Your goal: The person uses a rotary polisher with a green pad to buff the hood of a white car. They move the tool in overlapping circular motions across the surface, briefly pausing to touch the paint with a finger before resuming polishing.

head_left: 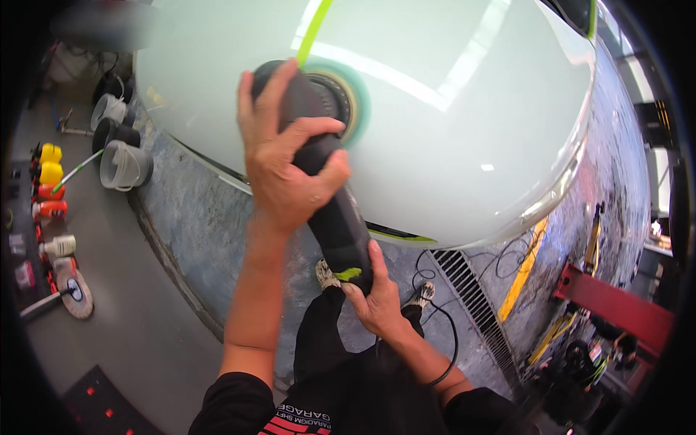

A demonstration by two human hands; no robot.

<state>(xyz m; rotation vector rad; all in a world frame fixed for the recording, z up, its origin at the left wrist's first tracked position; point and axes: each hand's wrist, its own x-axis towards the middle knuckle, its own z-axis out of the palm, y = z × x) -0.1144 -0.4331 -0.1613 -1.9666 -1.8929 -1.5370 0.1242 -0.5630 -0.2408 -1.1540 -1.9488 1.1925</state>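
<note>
From the head view, which I follow at a distance, a person leans over a pale car panel with a black polisher; the tool's head lies on the panel near its far-left part, the teal pad beneath, its rim softly blurred; the left hand is wrapped over the head, fingers spread, I judge to bear weight close above the pad; the right hand grasps the butt of the handle, likely to steer and level it; a green tape strip runs up to the head, apparently as a border; the handle overhangs the panel's near edge, where a dark slot with a green accent shows; I see the broadest stretch of panel to the pad's right, reaching to a curved rim; the black cord loops beside the right forearm, leaving, I would judge, some slack; below, a floor grate lies right of the feet, and buckets stand well apart to the left.
</note>
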